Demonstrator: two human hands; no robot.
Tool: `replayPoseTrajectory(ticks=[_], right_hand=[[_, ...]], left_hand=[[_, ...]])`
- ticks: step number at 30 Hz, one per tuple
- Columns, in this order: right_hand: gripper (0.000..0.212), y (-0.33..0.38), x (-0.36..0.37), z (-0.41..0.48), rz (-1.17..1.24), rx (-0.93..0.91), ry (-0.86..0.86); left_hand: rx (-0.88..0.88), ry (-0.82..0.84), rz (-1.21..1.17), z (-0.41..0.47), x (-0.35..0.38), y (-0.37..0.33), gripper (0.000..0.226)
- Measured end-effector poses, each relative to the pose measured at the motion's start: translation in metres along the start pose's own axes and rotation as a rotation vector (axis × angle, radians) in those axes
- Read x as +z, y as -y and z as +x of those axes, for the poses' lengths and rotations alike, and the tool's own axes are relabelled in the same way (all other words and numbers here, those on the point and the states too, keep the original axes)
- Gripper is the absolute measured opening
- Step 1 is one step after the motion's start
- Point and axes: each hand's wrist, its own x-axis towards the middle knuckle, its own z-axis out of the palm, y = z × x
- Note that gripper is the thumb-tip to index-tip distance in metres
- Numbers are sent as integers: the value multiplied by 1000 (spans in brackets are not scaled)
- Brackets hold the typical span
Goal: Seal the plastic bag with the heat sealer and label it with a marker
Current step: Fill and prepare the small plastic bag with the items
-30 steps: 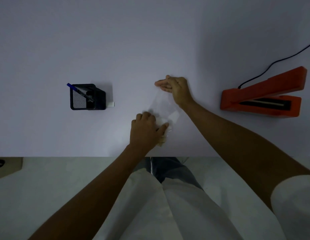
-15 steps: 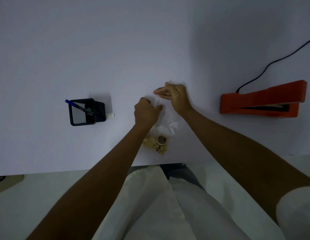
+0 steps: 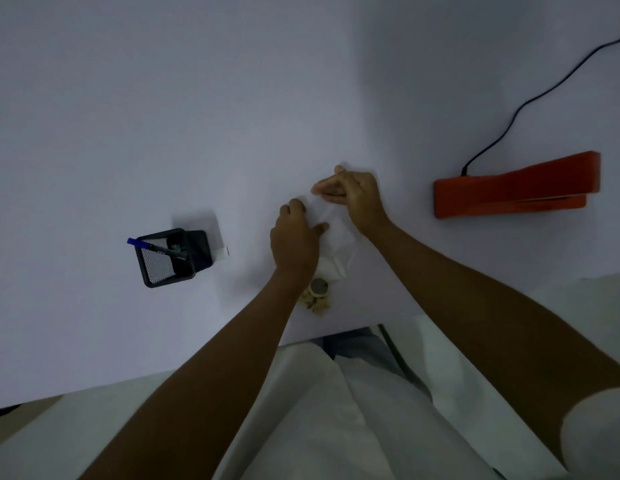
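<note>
Since a second ago: left hand (image 3: 294, 237) left the near, filled end of the plastic bag (image 3: 331, 225) and went up to its far edge, next to the right hand (image 3: 352, 195). That uncovered the tan contents (image 3: 317, 296) near the worktop (image 3: 94, 116) front edge. Sealer arm also reads lower than before, though the camera has shifted too, so not certain.

Left to right:

- Pen holder (image 3: 170, 258): black wire mesh, square, open top. Marker (image 3: 156, 247) with blue cap leans diagonally out of it, easy to grab for labelling. Small white block just beside the holder's right side; can't identify it.
- Left hand: fingers curled narrow, pinching the left part of the bag's far edge, thumb out over the film.
- Bag: thin clear film, crinkly, lying flat mid-worktop between both hands. Hard to see against the pale surface. Contents bunched at the near end: irregular beige bits plus something round and ring-like.
- Right hand: closed narrow on the far right corner of the bag, fingertips pointing left.
- My read: both hands grip the open mouth to flatten and align it, contents kept clear of the seal line.
- Heat sealer (image 3: 513, 187): orange, long wedge-shaped casing, rigid, well apart on the right, black cable (image 3: 544, 88) trailing away.

Sealing and labelling not yet done.
</note>
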Motion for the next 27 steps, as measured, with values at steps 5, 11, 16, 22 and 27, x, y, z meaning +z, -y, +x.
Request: replayPoseTrajectory(ticks=[5,11,16,22,27], right_hand=[[18,-16,-17,-32,-415,-212,-487],[54,-27,-2,-65,-568,16,-376],[53,-29,11,-70,-638,81,-367],[57,-36,6,-84,-758,54,-432],[49,-43,10,-93,-713,77,-472]], left_hand=[[12,11,90,3,-4,-1,47],[2,59,112,6,-6,0,50],[-6,78,98,9,-8,-3,48],[24,75,109,8,-8,1,45],[33,74,115,8,-6,3,44]])
